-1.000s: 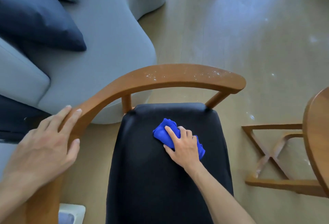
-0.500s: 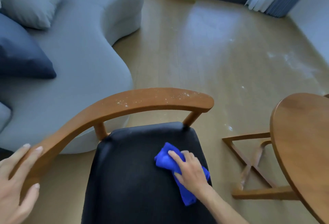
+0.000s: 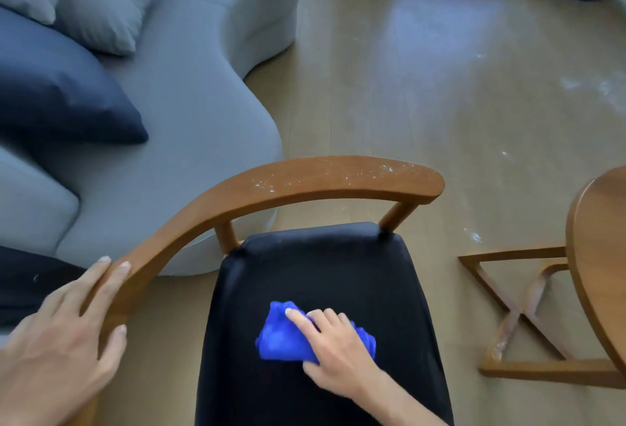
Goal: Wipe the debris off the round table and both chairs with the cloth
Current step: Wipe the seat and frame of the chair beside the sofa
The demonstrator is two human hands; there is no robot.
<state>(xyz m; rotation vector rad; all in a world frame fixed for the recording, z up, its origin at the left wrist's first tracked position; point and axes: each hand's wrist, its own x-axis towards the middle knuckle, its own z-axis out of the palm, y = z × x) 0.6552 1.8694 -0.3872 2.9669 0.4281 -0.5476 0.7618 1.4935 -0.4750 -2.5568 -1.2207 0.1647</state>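
Cloth [image 3: 283, 337] nearer seat front, right hand [image 3: 338, 351] pinching it, left hand [image 3: 64, 334] gripping backrest [image 3: 305, 181]

One head-worn view — looking steeply down, close over the chair [image 3: 315, 188].
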